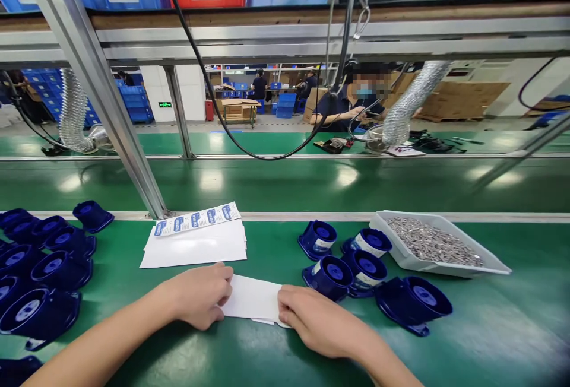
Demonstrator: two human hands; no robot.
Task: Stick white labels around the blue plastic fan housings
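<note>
A small stack of white paper sheets point(253, 299) lies between my hands, low over the green bench. My left hand point(200, 296) pinches its left end, fingers curled over the edge. The right end is gripped by my right hand point(312, 319), thumb and fingers closed on it. Just beyond, more white sheets point(196, 247) rest flat, topped by a strip of blue-and-white printed labels point(198, 219). Dark blue round plastic housings point(367, 265), some with white labels, stand beyond my right hand.
More blue housings point(62, 268) crowd the left side. A white tray point(499, 267) of small metal parts sits at the right. A metal post point(111, 96) rises behind the sheets, and a black cable point(249, 152) hangs ahead. Across the bench, a person point(342, 108) works with their hands.
</note>
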